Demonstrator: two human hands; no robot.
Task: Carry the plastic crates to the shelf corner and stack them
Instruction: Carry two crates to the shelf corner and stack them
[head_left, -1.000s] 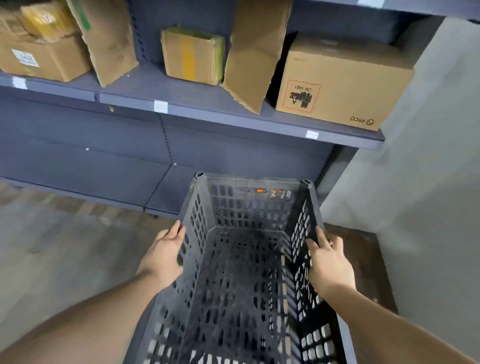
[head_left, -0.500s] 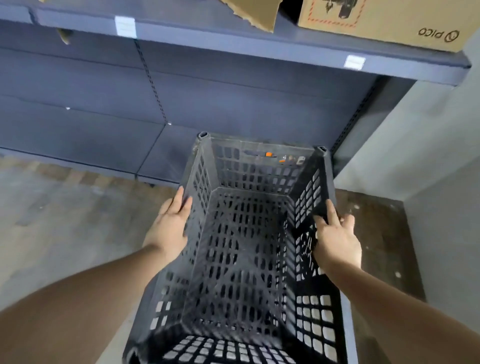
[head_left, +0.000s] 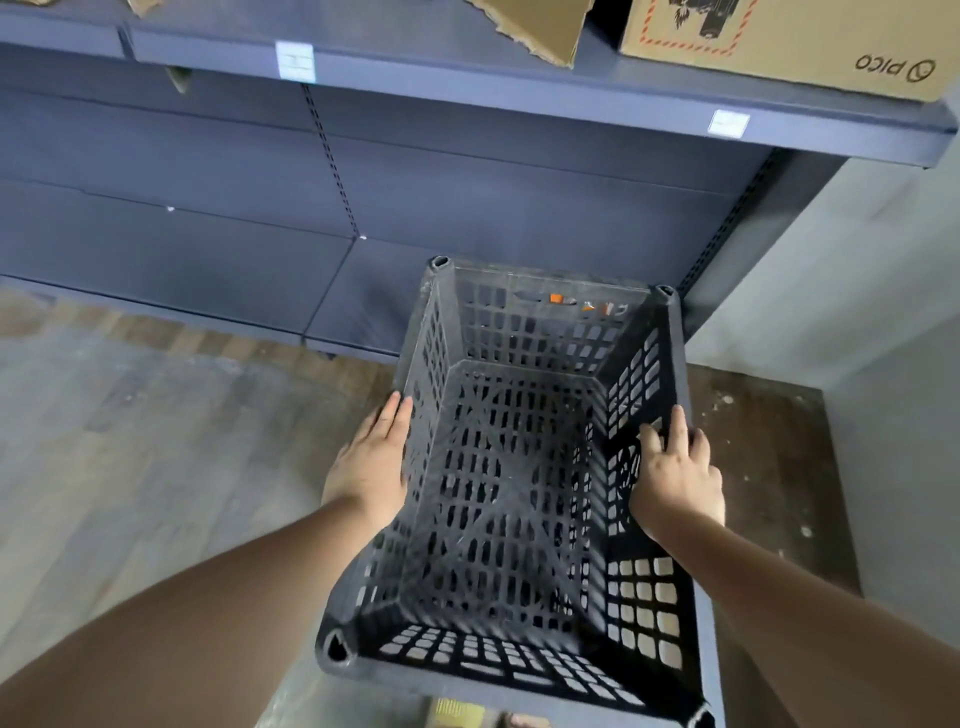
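Observation:
I hold a dark perforated plastic crate (head_left: 498, 499) in the air, its open top facing me. My left hand (head_left: 370, 465) presses flat against the outside of its left wall, fingers straight and pointing forward. My right hand (head_left: 675, 470) grips the right rim, thumb inside and fingers over the edge. The crate's far end hangs over the front of the blue shelf's bottom board (head_left: 358, 296). The corner where the shelf meets the wall lies just to the right, with dark bare floor (head_left: 758, 467). No second crate is in view.
An upper shelf board (head_left: 467, 83) with white labels juts out above, carrying a cardboard box (head_left: 779, 47) and a torn cardboard sheet (head_left: 535, 26). A grey wall (head_left: 883, 364) closes the right side. Worn wooden floor (head_left: 130, 441) spreads to the left.
The view has closed in on the shelf and tilted down. The crate has moved forward and right toward the corner, and both hands have stayed on its side walls.

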